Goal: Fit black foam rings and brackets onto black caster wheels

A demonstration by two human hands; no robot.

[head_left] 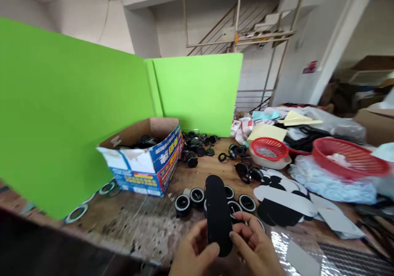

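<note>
Upright in front of me is a long black flat piece with rounded ends (218, 214). My left hand (197, 249) grips its lower left edge, thumb across the front. On the other edge, the thumb of my right hand (250, 241) meets the piece, with the fingers curled near it. Just behind stand several round black parts with pale rims (247, 203), some hidden by the piece. To the right lies a spread of white and black rounded flat pieces (286, 200).
A blue and white cardboard box (141, 169) holds dark parts at left. Green panels (197, 91) border the table. Small black round parts (200, 147) lie behind. Red baskets (347, 157) stand at right, near clear plastic film (281, 247). Pale rings (76, 213) lie at the left edge.
</note>
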